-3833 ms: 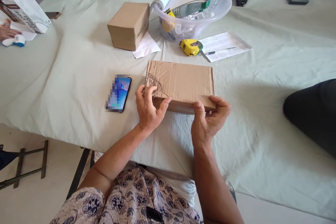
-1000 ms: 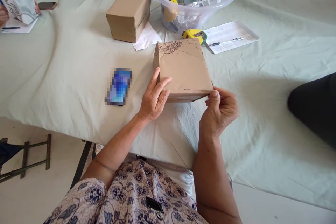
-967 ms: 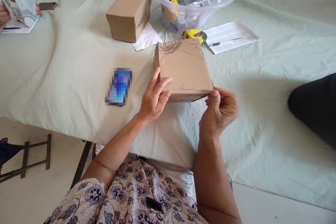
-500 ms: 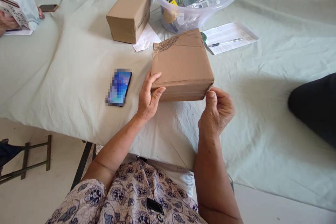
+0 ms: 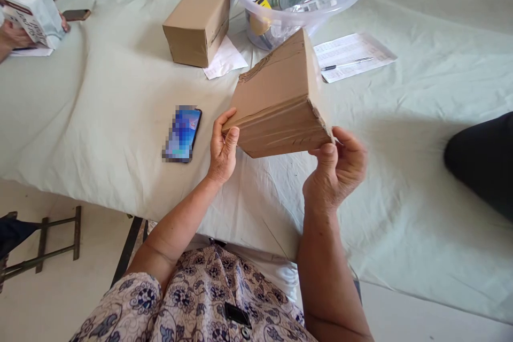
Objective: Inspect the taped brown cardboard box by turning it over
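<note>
Between my two hands a brown cardboard box [image 5: 276, 85] is held tilted, with its creased, taped side turned toward me. My left hand [image 5: 224, 147] grips the box's left corner, thumb on the near side and fingers behind. At the lower right corner my right hand [image 5: 336, 168] pinches the worn cardboard edge between thumb and fingers. Left of the box a phone [image 5: 182, 133] with a lit, blurred screen lies on the cloth. A second cardboard box [image 5: 196, 26] sits farther back, partly on a white paper [image 5: 226, 59].
A clear plastic basin [image 5: 280, 24] holds a bottle and plastic wrapping. Behind my right hand lie a printed sheet [image 5: 356, 51] and a pen [image 5: 347, 64]. Another person's hands hold a white box [image 5: 34, 10] at the far left. A dark rounded object [image 5: 484, 163] is at right.
The held box has been tipped and turned, so its near side and right side show more. My right hand has shifted slightly right with the corner. A green round thing behind it is now hidden.
</note>
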Demonstrator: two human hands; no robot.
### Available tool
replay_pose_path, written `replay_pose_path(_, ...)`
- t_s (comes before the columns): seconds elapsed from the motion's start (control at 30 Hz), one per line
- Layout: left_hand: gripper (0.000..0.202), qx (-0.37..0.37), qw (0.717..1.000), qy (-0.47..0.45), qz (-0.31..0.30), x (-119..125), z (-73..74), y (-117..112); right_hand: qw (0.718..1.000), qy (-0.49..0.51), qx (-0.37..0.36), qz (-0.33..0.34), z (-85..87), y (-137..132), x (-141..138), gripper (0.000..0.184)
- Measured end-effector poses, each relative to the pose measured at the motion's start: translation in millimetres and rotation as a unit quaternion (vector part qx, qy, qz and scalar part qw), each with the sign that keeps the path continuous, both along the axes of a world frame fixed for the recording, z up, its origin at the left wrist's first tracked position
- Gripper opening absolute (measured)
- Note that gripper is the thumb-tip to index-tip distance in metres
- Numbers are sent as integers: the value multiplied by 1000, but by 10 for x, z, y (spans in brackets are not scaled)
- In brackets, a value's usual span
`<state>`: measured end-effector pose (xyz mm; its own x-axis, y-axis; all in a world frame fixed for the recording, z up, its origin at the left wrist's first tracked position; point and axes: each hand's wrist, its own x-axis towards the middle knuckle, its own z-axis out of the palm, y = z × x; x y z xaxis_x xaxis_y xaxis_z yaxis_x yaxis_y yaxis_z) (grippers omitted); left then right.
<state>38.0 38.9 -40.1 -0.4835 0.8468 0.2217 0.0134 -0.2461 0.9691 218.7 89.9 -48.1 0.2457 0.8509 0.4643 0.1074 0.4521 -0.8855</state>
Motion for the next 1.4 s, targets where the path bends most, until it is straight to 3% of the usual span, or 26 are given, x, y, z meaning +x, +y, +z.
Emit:
replay_pose_path(0.13, 64, -10, 996, -80, -27, 66, -18, 9, 996, 15, -25, 82, -51, 5, -1, 58)
replay_pose_path(0.27, 61, -41, 977, -202, -61, 132, -33, 48, 985, -65, -53, 149, -50, -56, -49, 69)
replay_pose_path(0.47, 60, -60, 955, -284, -56, 116, -61, 80, 966, -203, -11, 161, -18, -110, -43, 78)
replay_pose_path(0.67, 61, -67, 942, -318, -81, 84, -48, 78, 954, -259, 38, 147, -10, -110, -17, 81)
replay_pose_path(0.77, 59, -80, 950, -293, -73, 89, -70, 71, 953, -267, 57, 129, 1, -118, -18, 76)
replay_pose_path(1.0, 57, -78, 992, -84, 59, 128, -155, 19, 952, -274, 87, 104, -9, -111, -45, 66)
replay_pose_path(1.23, 86, -34, 998, 54, 13, 178, -129, -35, 954, -274, 77, 92, -44, -132, -107, 49)
replay_pose_path(1.4, 120, -69, 991, 117, -1, 232, -151, -67, 951, -284, 90, 87, -88, -153, -148, 40)
